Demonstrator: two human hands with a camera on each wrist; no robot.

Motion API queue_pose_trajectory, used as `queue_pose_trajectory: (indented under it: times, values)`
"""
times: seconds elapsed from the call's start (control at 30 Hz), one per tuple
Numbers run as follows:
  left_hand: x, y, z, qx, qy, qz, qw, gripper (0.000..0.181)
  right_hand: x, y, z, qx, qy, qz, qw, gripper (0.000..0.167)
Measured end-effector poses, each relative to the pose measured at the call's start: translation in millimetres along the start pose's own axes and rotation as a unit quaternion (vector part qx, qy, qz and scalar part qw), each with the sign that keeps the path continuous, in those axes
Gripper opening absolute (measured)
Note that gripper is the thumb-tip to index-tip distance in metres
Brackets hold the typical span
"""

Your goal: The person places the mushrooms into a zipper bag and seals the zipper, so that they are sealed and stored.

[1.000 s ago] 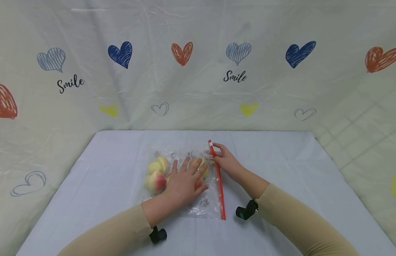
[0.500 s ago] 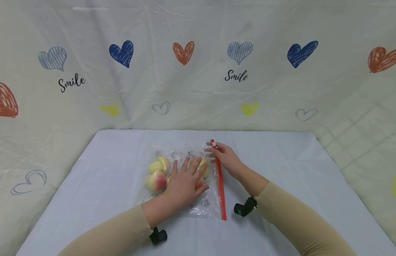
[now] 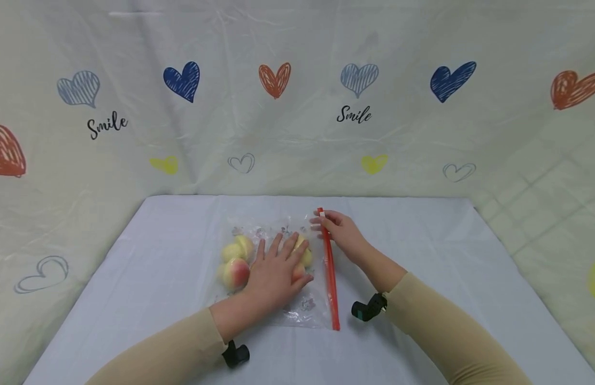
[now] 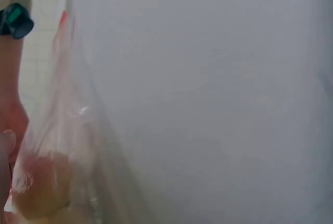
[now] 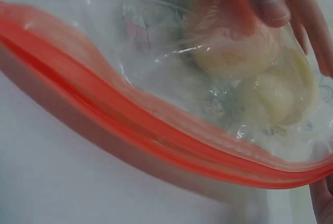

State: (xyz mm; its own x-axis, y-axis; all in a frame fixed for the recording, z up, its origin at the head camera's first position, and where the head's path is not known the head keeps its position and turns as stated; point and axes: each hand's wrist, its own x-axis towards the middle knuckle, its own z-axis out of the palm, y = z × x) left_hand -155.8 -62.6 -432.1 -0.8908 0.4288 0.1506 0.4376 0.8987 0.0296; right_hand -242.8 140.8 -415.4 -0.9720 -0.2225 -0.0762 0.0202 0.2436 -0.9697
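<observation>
A clear zip bag point(image 3: 304, 315) with a red zip strip point(image 3: 331, 283) along its right edge lies on the white table. Several peaches point(image 3: 237, 272) show through the plastic, yellow with red blushes. My left hand point(image 3: 273, 270) rests on top of the bag with spread, straight fingers, hiding part of the fruit. At the far end of the strip, my right hand point(image 3: 342, 232) pinches the red edge between thumb and fingers. Close up in the right wrist view, the red strip point(image 5: 151, 130) bows in a curve, with a blushed peach point(image 5: 234, 41) behind it.
White cloth covers the table point(image 3: 153, 299). Behind it hangs a pale backdrop point(image 3: 297, 139) printed with hearts and "Smile". Small black cameras, such as the one on the right wrist point(image 3: 369, 307), sit beside the sleeves.
My right hand has shifted slightly toward the strip's far end, its thumb now over the red edge. The strip's far end has moved a little right. My left hand stays nearly in place.
</observation>
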Motion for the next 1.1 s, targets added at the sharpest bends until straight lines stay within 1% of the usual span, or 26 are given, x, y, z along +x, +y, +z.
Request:
queue_pose_trajectory:
  times: [0.07,0.2,0.27,0.4,0.47,0.6,0.67,0.73,0.83,0.97,1.1]
  values:
    - [2.7,-1.9,-5.1,-0.012,0.002,-0.008,0.9999,0.079,0.0,-1,-2,-0.019,0.007,0.0,0.9998,0.04]
    - [11.9,-8.4,-13.1,-0.032,0.02,-0.025,0.999,0.076,0.6,-3,-4,-0.064,0.029,0.0,0.9975,0.04]
    - [17.1,-11.2,-16.0,-0.049,0.025,-0.034,0.9979,0.075,0.7,-4,-5,-0.073,0.04,0.002,0.9965,0.039]
    - [27.3,-15.5,-19.1,-0.092,0.031,-0.045,0.9942,0.072,0.4,-5,-5,-0.079,0.048,-0.004,0.9957,0.039]
    - [32.9,-17.7,-20.3,-0.108,0.039,-0.042,0.9925,0.069,0.2,-5,-5,-0.081,0.049,-0.007,0.9955,0.039]
    - [47.1,-22.9,-21.9,-0.13,0.075,-0.024,0.9884,0.059,-0.5,-7,-5,-0.084,0.052,-0.015,0.995,0.038]
    - [54.9,-25.1,-22.8,-0.152,0.094,-0.021,0.9837,0.053,-1.3,-8,-4,-0.091,0.057,-0.022,0.994,0.037]
    - [61.6,-26.4,-24.8,-0.18,0.103,-0.026,0.9778,0.049,-1.7,-10,-3,-0.099,0.065,-0.025,0.9926,0.035]
    - [70.5,-27.3,-28.3,-0.22,0.098,-0.044,0.9696,0.047,-1.7,-11,-3,-0.116,0.075,-0.034,0.9898,0.033]
    - [80.7,-28.0,-31.3,-0.259,0.064,-0.055,0.9622,0.045,-0.9,-10,-4,-0.118,0.083,-0.045,0.9885,0.031]
    - [90.8,-29.0,-30.1,-0.295,0.034,-0.053,0.9534,0.042,-0.9,-10,-4,-0.108,0.088,-0.054,0.9887,0.029]
